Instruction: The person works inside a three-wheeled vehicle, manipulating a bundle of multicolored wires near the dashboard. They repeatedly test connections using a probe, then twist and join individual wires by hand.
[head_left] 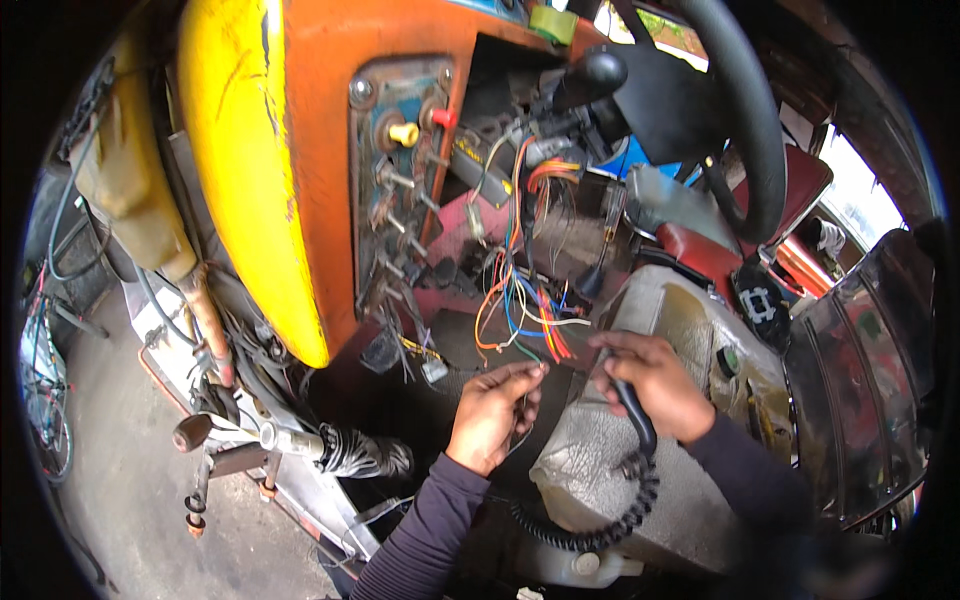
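A pinch of my left hand point(495, 415) closes on the tip of a thin wire point(528, 352), which looks green, at the lower end of a loose bundle of coloured wires point(520, 300). Just to the right, my right hand point(655, 385) is wrapped round a black-handled tester point(632, 410). Its black coiled cord point(610, 532) loops down and back to the left below the hands. The tester's tip is too fine to make out, so I cannot tell whether it touches a wire. Orange, red, blue and white wire ends hang just beyond both hands.
An orange panel point(325, 170) with switches and a yellow edge stands at left. A steering wheel point(765, 130) and a black-knobbed lever point(595, 78) are at the upper right. A worn silver cover point(660, 480) lies under my right arm. A black-booted lever point(365, 452) sits lower left.
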